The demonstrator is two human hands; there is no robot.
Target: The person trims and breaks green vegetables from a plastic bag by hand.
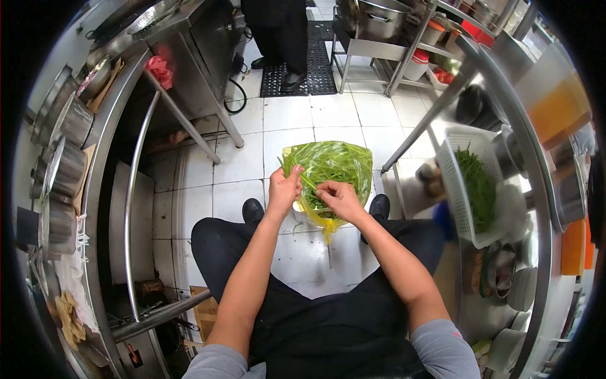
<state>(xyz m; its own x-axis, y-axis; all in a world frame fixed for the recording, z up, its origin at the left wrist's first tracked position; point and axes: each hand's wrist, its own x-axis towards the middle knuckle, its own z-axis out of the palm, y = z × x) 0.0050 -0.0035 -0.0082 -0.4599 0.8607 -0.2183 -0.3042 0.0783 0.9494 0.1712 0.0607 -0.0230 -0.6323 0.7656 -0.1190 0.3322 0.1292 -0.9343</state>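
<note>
My left hand [285, 189] is closed around a small bunch of long green stalks that look like green beans [308, 182], their ends sticking out past the thumb. The fingers of my right hand [343, 201] are pinched together at the lower end of these beans. Both hands are over a clear yellowish plastic bag [353, 155] with more green beans inside. It lines a pale container on the floor between my feet, mostly hidden by the bag and my hands. A knotted yellow end of the bag hangs toward me.
On the right, a white plastic basket [449, 151] of green beans stands on a low shelf of a metal rack [404, 148]. Pots line the left metal counter [117, 120]. Ahead, a person in dark trousers [278, 31] stands by a black rubber mat [319, 79].
</note>
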